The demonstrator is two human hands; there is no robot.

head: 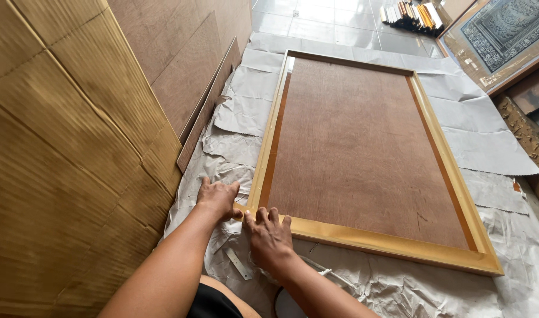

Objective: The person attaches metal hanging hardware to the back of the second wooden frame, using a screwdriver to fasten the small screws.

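A large wooden frame with a golden border lies face down on crumpled paper, its brown backing board facing up. Both my hands rest at its near left corner. My left hand lies flat on the paper just outside the corner, thumb touching the frame's edge. My right hand presses on the bottom rail beside the corner, fingers spread over the gold edge. Neither hand holds anything.
Large corrugated cardboard sheets and brown boards lean along the left. Grey crumpled paper covers the floor under the frame. A small flat metal piece lies near my right wrist. Stacked frame mouldings and a patterned framed picture sit at the back right.
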